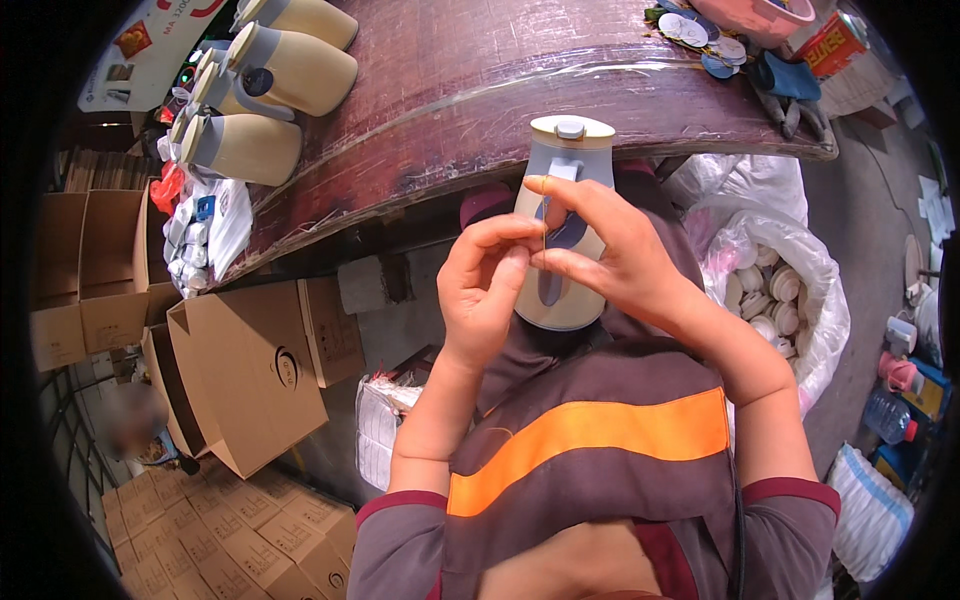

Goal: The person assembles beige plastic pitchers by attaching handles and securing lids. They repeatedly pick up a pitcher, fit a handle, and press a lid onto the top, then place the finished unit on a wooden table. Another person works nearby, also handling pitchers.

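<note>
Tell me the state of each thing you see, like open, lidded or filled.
Pitcher before the person: lid on
Nearest tabletop pitcher: lid on
Left hand: fingers curled, grip unclear
Right hand: thumb and forefinger curved, grip unclear
Large cardboard box: open
Clear plastic bag: open, holding white round parts
Blue bottle: capped
</note>
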Tool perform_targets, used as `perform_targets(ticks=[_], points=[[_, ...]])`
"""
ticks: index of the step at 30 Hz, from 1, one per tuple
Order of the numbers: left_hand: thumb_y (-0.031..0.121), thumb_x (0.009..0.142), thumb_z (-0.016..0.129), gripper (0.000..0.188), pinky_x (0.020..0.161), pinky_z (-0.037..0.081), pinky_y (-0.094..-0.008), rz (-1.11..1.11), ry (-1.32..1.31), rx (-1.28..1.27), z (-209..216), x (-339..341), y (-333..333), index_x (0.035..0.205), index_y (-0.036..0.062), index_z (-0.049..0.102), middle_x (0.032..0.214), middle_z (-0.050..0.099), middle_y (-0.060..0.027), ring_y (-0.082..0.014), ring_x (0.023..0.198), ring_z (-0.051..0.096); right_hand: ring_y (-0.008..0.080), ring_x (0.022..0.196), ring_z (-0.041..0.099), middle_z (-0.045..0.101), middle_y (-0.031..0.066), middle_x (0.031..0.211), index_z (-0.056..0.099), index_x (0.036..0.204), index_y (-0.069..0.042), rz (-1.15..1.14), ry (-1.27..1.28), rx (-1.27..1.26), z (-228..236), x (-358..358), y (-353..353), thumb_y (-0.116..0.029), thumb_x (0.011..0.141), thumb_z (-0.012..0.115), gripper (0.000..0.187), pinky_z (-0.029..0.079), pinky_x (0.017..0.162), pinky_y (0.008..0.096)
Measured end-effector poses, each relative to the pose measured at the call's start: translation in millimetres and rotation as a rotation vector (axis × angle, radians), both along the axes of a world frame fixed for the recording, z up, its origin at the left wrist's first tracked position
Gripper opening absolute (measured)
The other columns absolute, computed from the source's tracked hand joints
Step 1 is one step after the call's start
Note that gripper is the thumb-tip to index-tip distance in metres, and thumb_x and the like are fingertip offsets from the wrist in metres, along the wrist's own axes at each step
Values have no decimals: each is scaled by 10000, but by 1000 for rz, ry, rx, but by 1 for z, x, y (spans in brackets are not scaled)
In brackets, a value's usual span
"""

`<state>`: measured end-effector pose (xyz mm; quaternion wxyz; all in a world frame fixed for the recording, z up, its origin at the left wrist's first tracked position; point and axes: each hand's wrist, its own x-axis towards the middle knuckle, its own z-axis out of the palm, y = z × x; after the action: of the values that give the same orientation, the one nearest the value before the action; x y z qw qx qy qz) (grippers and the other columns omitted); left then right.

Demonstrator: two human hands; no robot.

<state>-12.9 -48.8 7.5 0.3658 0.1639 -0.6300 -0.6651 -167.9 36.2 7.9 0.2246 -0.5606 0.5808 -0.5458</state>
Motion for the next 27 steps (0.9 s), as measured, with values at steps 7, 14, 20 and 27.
perform_targets(ticks=[7,14,20,27], points=[[279,993,462,309,759,447,-247,-145,-121,776,-11,-19,7,1161,35,548,990,611,-39,-135,910,581,281,877,606,612,84,919,593,1127,-96,-36,242,-64,1,-7,-4,-114,749,733,404,500,758,365],[224,913,648,190,511,380,-219,-128,-284,510,-28,-5,-7,880,53,571,638,518,18,-57,528,457,301,825,615,628,104,887,635,1039,-65,-284,533,-58,-7,-83,4,-11,790,641,255,502,712,386],[184,892,676,174,476,355,-207,7,-236,569,-37,5,3,847,60,562,612,514,26,-43,494,438,296,870,605,618,108,918,623,1074,-67,-168,497,133,-50,-57,40,-6,789,643,292,491,762,390],[184,900,665,172,480,359,-198,17,-253,483,-37,15,11,841,53,571,630,530,25,-39,503,450,267,821,616,622,112,898,639,1086,-50,-346,362,94,-52,-51,39,15,791,652,302,495,739,361]])
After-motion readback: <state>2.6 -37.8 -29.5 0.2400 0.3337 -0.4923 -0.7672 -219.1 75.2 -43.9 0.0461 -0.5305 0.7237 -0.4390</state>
